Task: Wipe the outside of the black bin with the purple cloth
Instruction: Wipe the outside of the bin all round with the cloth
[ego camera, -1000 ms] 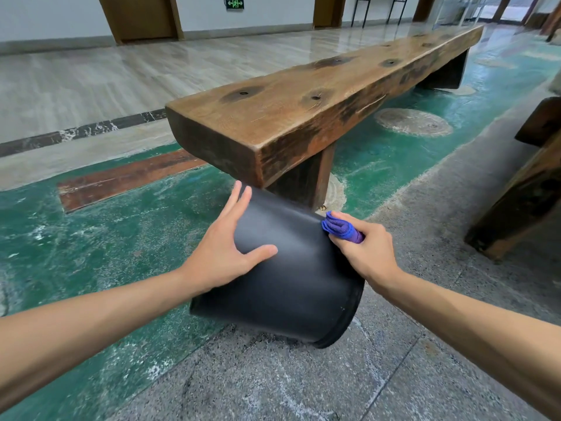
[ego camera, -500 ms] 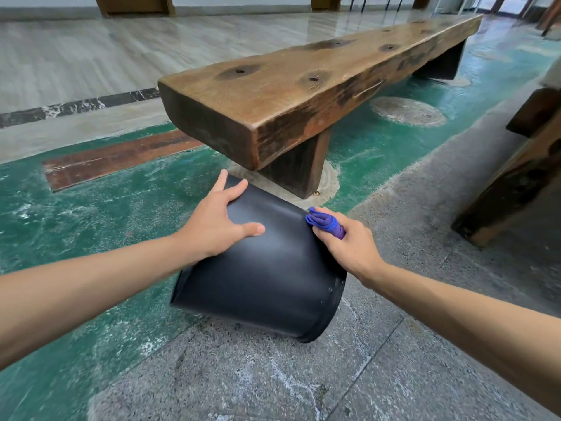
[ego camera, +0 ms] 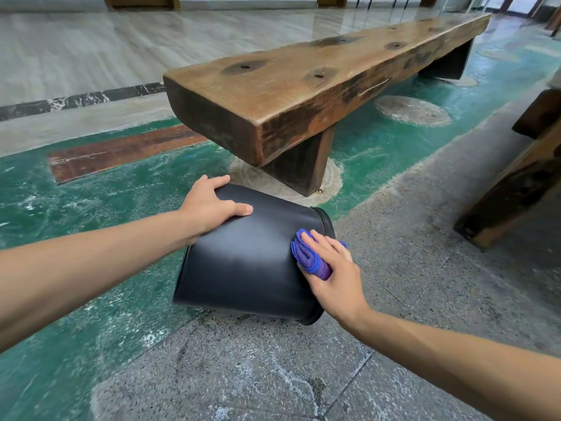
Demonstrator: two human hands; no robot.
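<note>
The black bin [ego camera: 249, 262] lies on its side on the floor, its open rim pointing right and its base to the left. My left hand [ego camera: 209, 205] holds the far upper edge of the base, fingers curled over it and thumb lying along the wall. My right hand [ego camera: 337, 275] lies flat with straight fingers on the folded purple cloth [ego camera: 308, 256], pressing it against the bin's wall just inside the rim. Part of the cloth sticks out on the left of my fingers.
A thick wooden bench [ego camera: 303, 86] stands just behind the bin, its near leg [ego camera: 303, 168] close to the bin's upper side. Dark wooden furniture [ego camera: 516, 183] stands at the right. The floor is green paint on the left and grey speckled stone in front.
My right hand went from gripping the cloth high on the wall to lying flat on it nearer the rim. My left hand slid to the base edge and curled over it.
</note>
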